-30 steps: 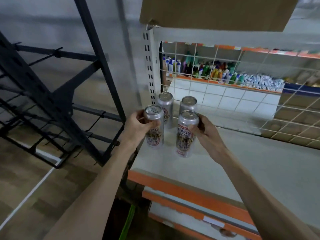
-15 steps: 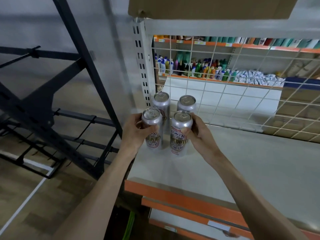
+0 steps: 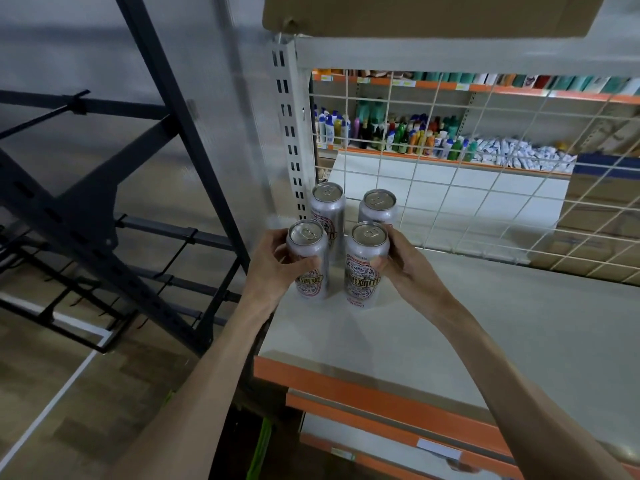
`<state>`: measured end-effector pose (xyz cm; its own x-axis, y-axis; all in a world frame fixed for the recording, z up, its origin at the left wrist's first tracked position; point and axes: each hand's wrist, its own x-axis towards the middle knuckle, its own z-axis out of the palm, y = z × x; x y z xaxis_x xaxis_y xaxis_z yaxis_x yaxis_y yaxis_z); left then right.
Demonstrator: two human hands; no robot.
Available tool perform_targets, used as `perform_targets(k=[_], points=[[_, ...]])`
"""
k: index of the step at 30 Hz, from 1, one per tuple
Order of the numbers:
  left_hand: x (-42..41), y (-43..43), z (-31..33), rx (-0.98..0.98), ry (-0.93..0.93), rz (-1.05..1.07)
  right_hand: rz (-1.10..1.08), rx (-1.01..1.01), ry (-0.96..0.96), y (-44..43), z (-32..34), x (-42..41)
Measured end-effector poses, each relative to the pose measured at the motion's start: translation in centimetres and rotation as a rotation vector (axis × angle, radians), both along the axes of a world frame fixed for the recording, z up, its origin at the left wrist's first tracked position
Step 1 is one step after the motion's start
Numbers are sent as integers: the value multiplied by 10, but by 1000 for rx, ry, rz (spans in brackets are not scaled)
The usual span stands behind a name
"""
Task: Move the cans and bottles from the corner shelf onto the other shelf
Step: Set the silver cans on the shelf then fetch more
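Four silver cans stand upright in a tight square at the left rear corner of the pale shelf (image 3: 450, 323), beside its slotted post (image 3: 291, 140) and the wire grid (image 3: 485, 209). The left hand (image 3: 272, 268) wraps the front-left can (image 3: 311, 261) from the left, fingers and thumb curled round its body. The right hand (image 3: 407, 268) grips the front-right can (image 3: 363, 271) from the right in the same way. The back-left can (image 3: 327, 209) and back-right can (image 3: 377, 206) sit just behind, untouched.
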<state>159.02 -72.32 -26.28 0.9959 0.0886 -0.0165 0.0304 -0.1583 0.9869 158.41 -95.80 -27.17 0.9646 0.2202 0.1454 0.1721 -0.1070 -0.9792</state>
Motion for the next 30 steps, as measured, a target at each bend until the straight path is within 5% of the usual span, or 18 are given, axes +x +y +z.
perform_targets(k=[30], points=[[5,-2,-2,10,10,-12,2,-89,56,-6,-1,0]])
